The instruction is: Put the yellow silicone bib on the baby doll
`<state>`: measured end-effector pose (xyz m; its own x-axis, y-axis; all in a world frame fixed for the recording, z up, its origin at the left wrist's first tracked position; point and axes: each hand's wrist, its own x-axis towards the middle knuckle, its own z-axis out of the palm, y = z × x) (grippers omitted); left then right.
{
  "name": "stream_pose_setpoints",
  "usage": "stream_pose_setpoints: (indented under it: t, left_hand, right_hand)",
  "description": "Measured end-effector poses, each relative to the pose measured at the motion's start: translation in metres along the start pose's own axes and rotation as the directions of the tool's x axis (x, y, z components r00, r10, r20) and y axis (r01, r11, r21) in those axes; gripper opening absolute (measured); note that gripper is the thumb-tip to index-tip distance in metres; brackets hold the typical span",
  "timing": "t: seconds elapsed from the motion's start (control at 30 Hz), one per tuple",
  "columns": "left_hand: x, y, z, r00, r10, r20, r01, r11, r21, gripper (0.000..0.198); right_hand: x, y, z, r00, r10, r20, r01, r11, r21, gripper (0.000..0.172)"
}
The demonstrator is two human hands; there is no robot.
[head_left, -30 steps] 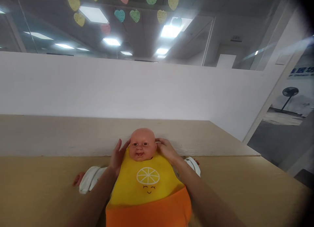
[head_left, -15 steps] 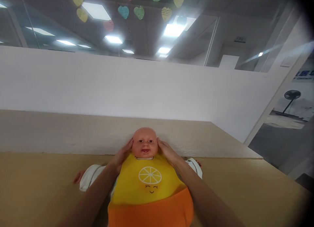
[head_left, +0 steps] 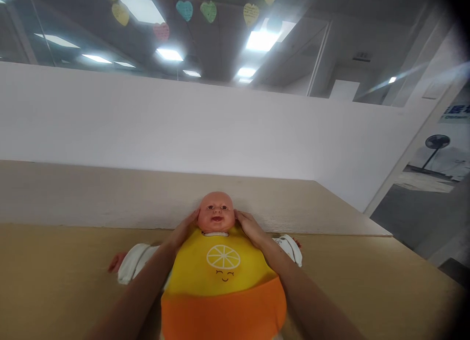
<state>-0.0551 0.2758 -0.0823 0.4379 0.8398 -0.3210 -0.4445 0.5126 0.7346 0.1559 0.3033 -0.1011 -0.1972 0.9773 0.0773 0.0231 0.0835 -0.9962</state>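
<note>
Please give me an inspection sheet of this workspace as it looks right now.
Surface: tan wooden table against a raised ledge.
Job's things: baby doll on its back, wearing a yellow-and-orange bib with a lemon face; white sleeves spread to both sides.
Clutter: nothing seen.
Hands: left hand and right hand touch the sides of the doll's head at the bib's neck; grip cannot be told.
Cables: nothing seen.
Surroundings: white partition wall, paper hearts above, standing fan at right.

Both forearms reach forward, left hand (head_left: 182, 231) and right hand (head_left: 250, 227) cupped inward.
</note>
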Motion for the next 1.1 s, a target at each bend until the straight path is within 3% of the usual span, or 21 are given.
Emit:
stream_pose_setpoints:
  t: [0.23,0.4,0.53,0.7,0.83,0.93,1.1]
  left_hand:
    - [0.001,0.000,0.001,0.999,0.004,-0.036,-0.002,0.999,0.037,0.063]
    - [0.015,0.000,-0.013,0.978,0.157,-0.136,-0.133,0.977,0.166,0.055]
    - [0.018,0.002,-0.018,0.947,0.298,-0.118,-0.253,0.922,0.294,0.046]
    - [0.009,0.006,-0.011,0.984,0.155,-0.090,-0.126,0.956,0.266,0.042]
    - [0.015,0.006,-0.021,0.975,0.222,-0.021,-0.205,0.929,0.309,0.060]
    - [0.023,0.007,-0.031,0.969,0.241,-0.055,-0.207,0.911,0.357,0.061]
    - [0.028,0.014,-0.034,0.970,0.243,0.026,-0.231,0.873,0.430,0.063]
  right_hand:
    - [0.003,0.006,-0.005,0.999,-0.030,0.023,0.030,0.999,-0.025,0.034]
    - [-0.002,-0.001,-0.005,0.999,0.043,0.025,-0.041,0.997,-0.071,0.032]
    - [-0.007,-0.003,-0.003,0.998,0.055,0.036,-0.053,0.997,-0.064,0.040]
    - [-0.003,0.004,-0.004,0.997,0.069,0.045,-0.066,0.996,-0.064,0.047]
    - [0.003,0.009,-0.006,0.998,0.045,0.037,-0.043,0.998,-0.055,0.045]
    - [0.008,0.012,-0.006,1.000,0.024,0.011,-0.023,0.996,-0.082,0.043]
    - [0.014,0.010,-0.007,0.999,0.047,-0.007,-0.048,0.993,-0.110,0.042]
